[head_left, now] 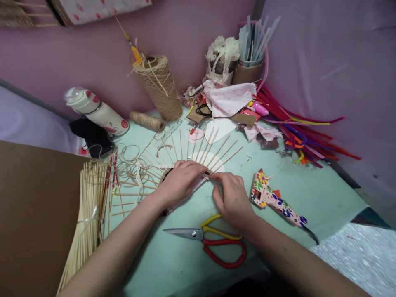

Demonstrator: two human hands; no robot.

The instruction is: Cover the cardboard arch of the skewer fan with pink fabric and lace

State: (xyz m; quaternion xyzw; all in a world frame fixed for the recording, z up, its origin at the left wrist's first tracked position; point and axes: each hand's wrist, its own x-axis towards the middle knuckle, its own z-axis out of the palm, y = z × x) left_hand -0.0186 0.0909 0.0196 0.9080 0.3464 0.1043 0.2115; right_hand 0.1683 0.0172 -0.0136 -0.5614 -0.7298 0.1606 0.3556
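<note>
Stick fan (165,175) is held by left hand (185,178) and right hand (231,196), sticks (181,144) splayed, lace (138,176) at fan's left seemingly unattached.

I see the piece (189,195) lying on the surface (334,187), its body mostly hidden from me. Along the near edge I make out pale pinkish cloth; the left edge looks brown with a dark band. Thin, pale sticks (181,144) fan out from the body like spokes, to the far side and round to the left, their outer ends bare. A narrow white lace strip (138,175) runs left from the body across the sticks, then bends loosely toward me.
</note>
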